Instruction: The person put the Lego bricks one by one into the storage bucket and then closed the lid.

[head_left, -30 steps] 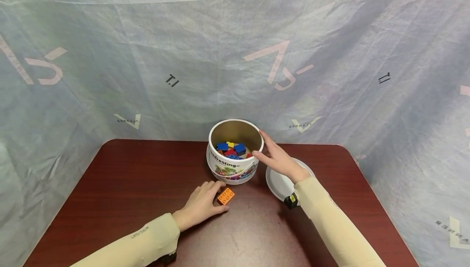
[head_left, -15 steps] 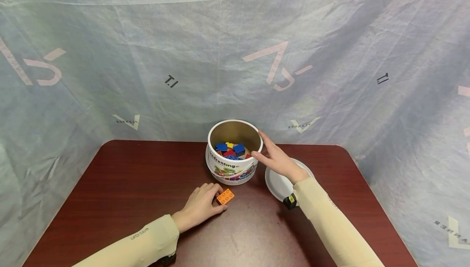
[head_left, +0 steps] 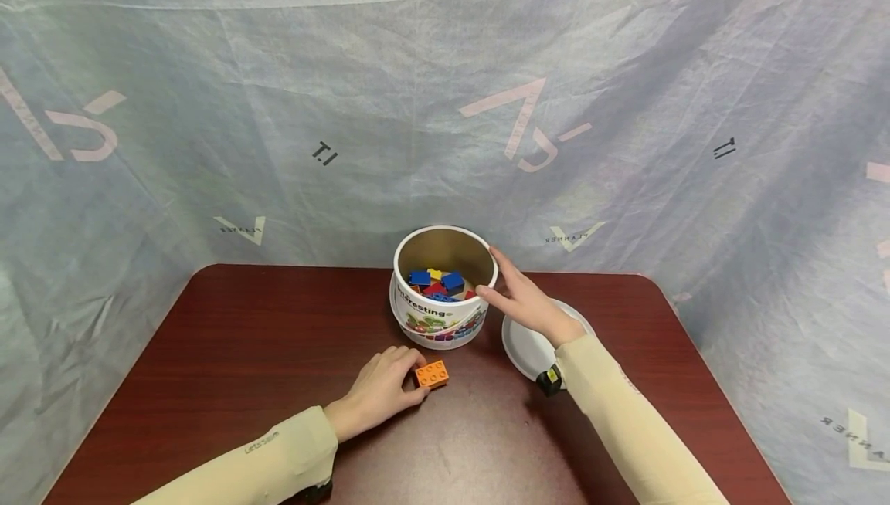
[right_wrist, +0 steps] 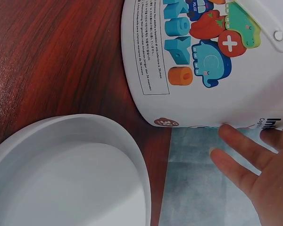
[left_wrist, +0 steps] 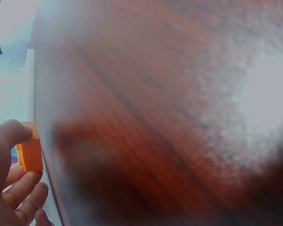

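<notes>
My left hand (head_left: 378, 388) pinches an orange building brick (head_left: 433, 374) between thumb and fingers, low over the table in front of the bucket. In the left wrist view the thumb lies over one side of the orange brick (left_wrist: 32, 153), with a finger against the opposite side. A white toy bucket (head_left: 445, 340) with printed pictures stands upright, its top uncovered. Against its right side rests my right hand (head_left: 528, 300), the thumb at the rim and the fingers stretched out along the wall. Those fingers (right_wrist: 243, 146) look straight in the right wrist view.
Inside the bucket lie several bricks, among them a blue brick (head_left: 453, 282) and a yellow brick (head_left: 435, 273). A white round lid (head_left: 518, 347) lies on the dark red table (head_left: 278, 335), partly under the right forearm. Grey cloth (head_left: 389, 103) hangs behind and at both sides.
My left thumb and fingers have closed in on the orange brick, which has turned from slanted to nearly level across the view. The right hand and bucket stay in place.
</notes>
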Available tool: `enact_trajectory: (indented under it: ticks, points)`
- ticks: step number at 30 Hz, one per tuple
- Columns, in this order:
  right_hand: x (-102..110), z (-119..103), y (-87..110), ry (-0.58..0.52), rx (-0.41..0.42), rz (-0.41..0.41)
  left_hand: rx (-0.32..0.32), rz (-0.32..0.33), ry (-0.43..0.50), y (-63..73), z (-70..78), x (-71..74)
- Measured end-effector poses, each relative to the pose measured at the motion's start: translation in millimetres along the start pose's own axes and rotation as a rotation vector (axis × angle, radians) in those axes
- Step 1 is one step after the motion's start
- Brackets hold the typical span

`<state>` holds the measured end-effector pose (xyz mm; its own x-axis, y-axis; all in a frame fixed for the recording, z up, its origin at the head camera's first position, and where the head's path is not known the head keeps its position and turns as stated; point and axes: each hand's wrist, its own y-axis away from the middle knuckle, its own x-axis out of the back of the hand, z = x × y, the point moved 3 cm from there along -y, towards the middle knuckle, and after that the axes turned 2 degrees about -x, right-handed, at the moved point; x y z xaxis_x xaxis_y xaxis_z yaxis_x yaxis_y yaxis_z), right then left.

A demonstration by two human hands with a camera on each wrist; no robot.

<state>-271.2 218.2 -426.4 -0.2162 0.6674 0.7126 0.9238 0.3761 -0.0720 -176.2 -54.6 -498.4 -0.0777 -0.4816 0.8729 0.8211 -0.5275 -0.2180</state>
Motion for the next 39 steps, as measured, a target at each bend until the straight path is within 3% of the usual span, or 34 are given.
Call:
enact_trajectory:
  ticks: [9, 17, 22, 33, 39]
  points:
    - [0.2, -1.3, 0.7, 0.025, -0.026, 0.002, -0.090, 0.081, 0.051, -0.3, 15.8, 18.5]
    - [-0.9, -0.1, 0.4, 0.011, -0.021, 0.001, -0.145, 0.116, 0.047, -2.8, 26.1, 40.9]
    - [-0.4, 1.4, -0.3, 0.014, -0.020, 0.002, -0.160, 0.128, 0.060, -5.9, 28.7, 55.7]
    - [0.2, 1.3, 0.2, 0.016, -0.022, -0.004, -0.182, 0.230, 0.079, -16.5, 25.6, 89.6]
    - [0.1, -0.1, 0.7, 0.013, -0.031, -0.012, -0.168, 0.232, 0.083, -21.6, 22.9, 101.5]
